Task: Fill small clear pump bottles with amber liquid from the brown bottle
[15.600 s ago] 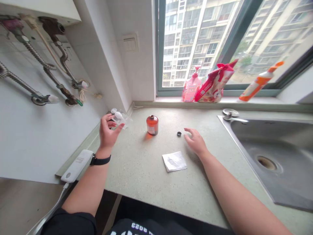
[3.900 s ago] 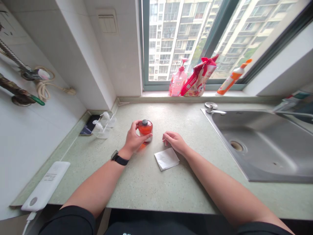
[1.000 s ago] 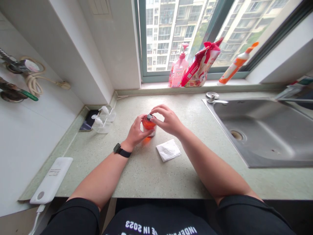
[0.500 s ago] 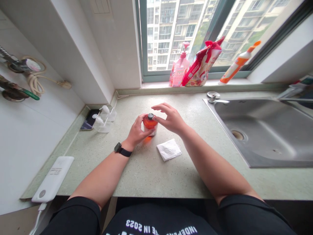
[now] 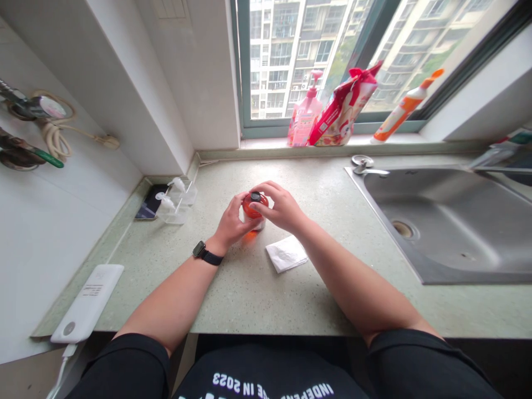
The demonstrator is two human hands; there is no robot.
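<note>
An orange-red bottle [image 5: 249, 211] with a black cap [image 5: 255, 197] stands upright on the counter. My left hand [image 5: 231, 224] is wrapped around its left and near side. At the top, my right hand [image 5: 281, 208] closes on the cap from the right, thumb on the near side and fingers curving over the far side. The right hand partly covers the bottle's upper part, and the left hand hides much of the label. Just to the near right of the bottle lies a folded white tissue [image 5: 286, 254].
Clear pump bottles [image 5: 171, 208] and a dark phone [image 5: 152, 203] are at the left corner. A white power bank [image 5: 88, 303] lies at the left edge, cable attached. A steel sink [image 5: 457, 221] is on the right. A pink pump bottle [image 5: 305, 119], red bag [image 5: 341, 113] and orange-white bottle [image 5: 399, 113] line the sill.
My right hand has moved left and its spread fingers have closed around the bottle's cap. The left hand keeps its hold on the bottle, which stays in place.
</note>
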